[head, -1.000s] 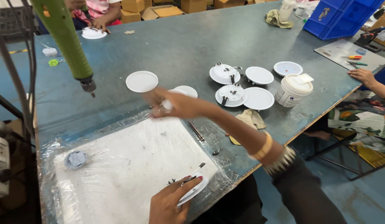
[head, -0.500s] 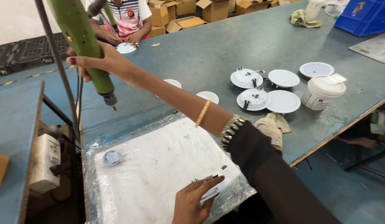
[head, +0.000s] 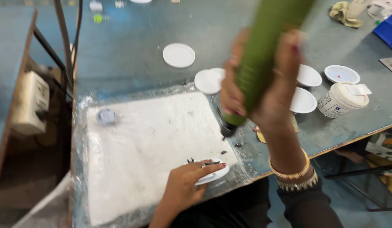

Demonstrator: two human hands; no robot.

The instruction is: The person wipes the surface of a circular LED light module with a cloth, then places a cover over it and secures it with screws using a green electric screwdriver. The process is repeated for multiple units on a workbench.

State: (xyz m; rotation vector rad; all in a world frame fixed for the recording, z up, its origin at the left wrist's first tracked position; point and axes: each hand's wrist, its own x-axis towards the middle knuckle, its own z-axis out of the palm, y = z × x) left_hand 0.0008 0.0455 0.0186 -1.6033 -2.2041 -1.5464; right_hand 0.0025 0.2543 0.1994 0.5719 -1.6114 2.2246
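My right hand point(head: 263, 88) grips a green electric screwdriver point(head: 263, 55), held nearly upright with its dark tip point(head: 228, 128) just above the white foam pad point(head: 149, 147). My left hand point(head: 185, 185) presses down on a round white lamp housing point(head: 213, 173) with small black clips, at the pad's near edge. The tip hangs a short way above and to the right of that housing. The pad is wrapped in clear plastic film and lies on a blue-grey table point(head: 132, 50).
White round discs point(head: 179, 55) and lamp housings point(head: 308, 76) lie on the table behind and right of the pad. A white tub point(head: 341, 99) stands at the right. A small grey round part point(head: 106, 116) rests on the pad's far left. Black cables point(head: 65, 38) hang at left.
My right hand took hold of the hanging green screwdriver and pulled it down and right over the pad. The left hand stayed on the housing.
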